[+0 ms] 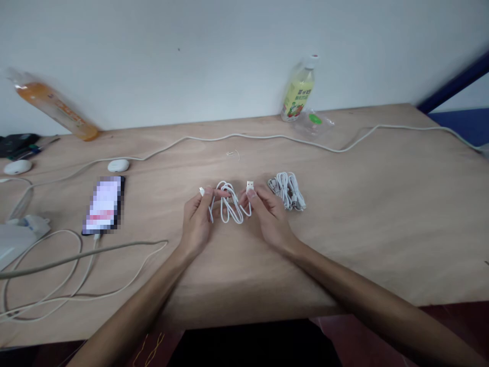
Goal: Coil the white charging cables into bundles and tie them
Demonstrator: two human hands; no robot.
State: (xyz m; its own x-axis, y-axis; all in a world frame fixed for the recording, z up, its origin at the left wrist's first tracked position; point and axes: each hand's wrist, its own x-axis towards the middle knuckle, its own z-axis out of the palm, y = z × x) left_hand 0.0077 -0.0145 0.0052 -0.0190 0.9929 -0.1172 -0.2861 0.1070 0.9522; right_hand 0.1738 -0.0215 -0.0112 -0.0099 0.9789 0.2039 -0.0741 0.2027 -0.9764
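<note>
A white USB cable [231, 211] hangs in loose loops between my two hands, above the middle of the table. My left hand [196, 219] pinches the small plug end between thumb and fingers, and one finger reaches toward the loops. In my right hand [269, 216], thumb and fingers grip the larger USB-A plug [249, 185], its metal end pointing away from me. Just beyond the right hand lies a bundle of coiled white cables [288, 191], partly covered by that hand. Small white bits [233, 154] rest on the table farther back.
On the left, a phone [102, 204] is plugged into a white cable, with a white case [118, 165] behind it. An orange drink bottle [57, 109] and a yellow bottle [298, 92] stand at the wall. A long cord [280, 136] crosses the wooden table [382, 214].
</note>
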